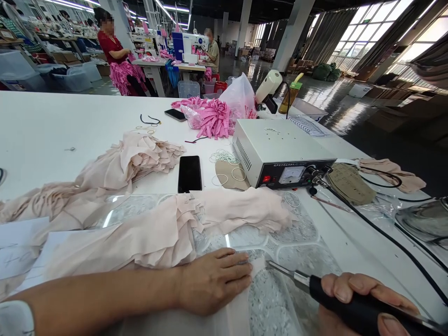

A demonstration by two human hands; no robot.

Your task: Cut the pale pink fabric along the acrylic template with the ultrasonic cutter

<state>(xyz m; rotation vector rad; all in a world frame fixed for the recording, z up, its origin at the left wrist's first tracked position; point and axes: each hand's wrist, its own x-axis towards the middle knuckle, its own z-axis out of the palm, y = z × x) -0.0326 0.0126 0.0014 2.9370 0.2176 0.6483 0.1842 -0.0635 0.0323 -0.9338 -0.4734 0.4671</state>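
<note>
My left hand (219,280) lies flat, fingers stretched out, on a pale pink fabric strip (238,310) that runs toward the front edge of the view. Its fingertips are close to the strip's far end. In my right hand (364,298) is a black-handled tool (331,294) with a slim metal tip, my fingers wrapped round the grip. That tip points left, just right of the fabric near my left fingertips; whether it touches the surface I cannot tell. Behind my hands, layered pale pink fabric pieces (161,233) lie across a clear patterned mat (301,238).
A grey control box (283,149) with a dial stands behind, a black cable (378,219) running from its front. Around it are a phone (189,173), pink strips (214,116), a fabric pile (129,161) and paper sheets (21,247). People sit and stand near sewing machines (191,44) beyond.
</note>
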